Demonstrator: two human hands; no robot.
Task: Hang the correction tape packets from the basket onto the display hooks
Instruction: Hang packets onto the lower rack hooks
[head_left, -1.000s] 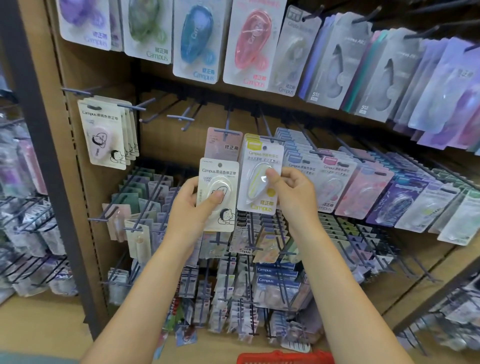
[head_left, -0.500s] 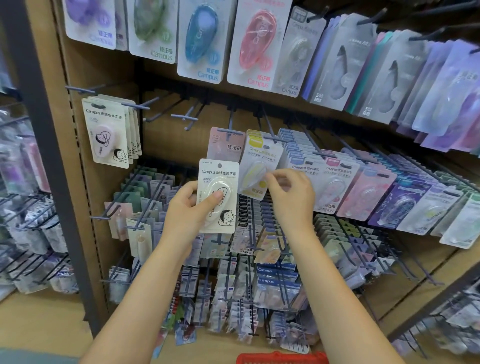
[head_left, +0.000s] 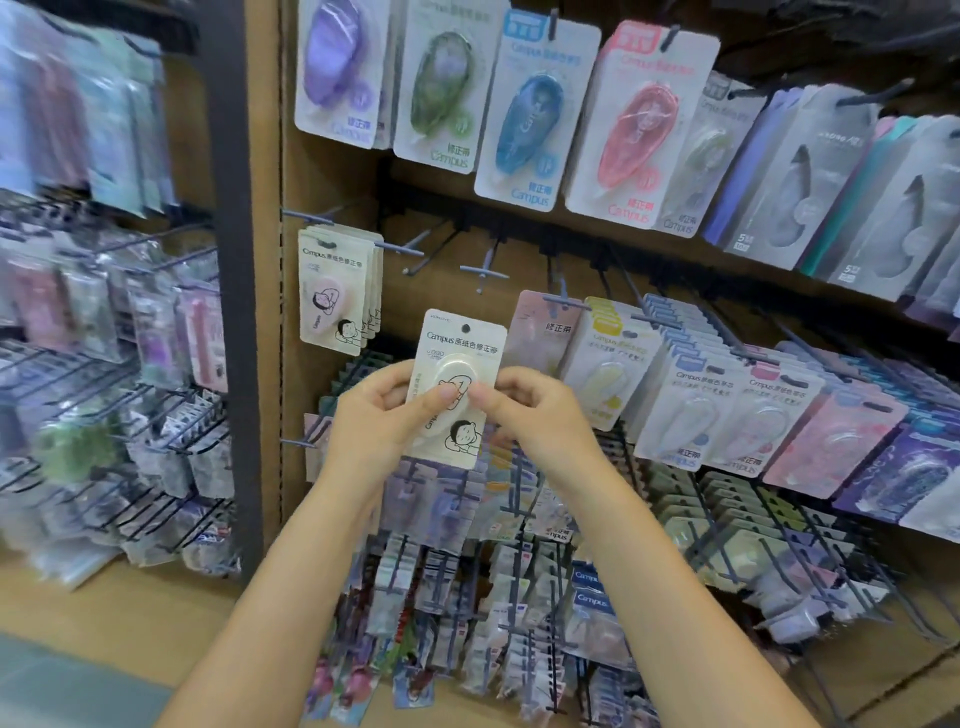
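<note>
You get even, fairly bright indoor light with soft shadows only. Motion blur smears the left rack (head_left: 104, 322) badly and softens the lower packets. The card (head_left: 457, 387) in the middle reads sharp. Wide-angle distortion bends the dark post (head_left: 234, 260) and tilts the shelf rows at the right edge.

Dark upright post (head_left: 236, 291) beside blurred wire racks (head_left: 130, 415)

At the frame's centre the held packet (head_left: 457, 387) is cream with black lettering and a black-line cartoon figure, while along the top hang a purple packet (head_left: 337, 67), a green packet (head_left: 441, 88), a blue packet (head_left: 535, 114) and a pink packet (head_left: 636, 130) on white cards.
</note>
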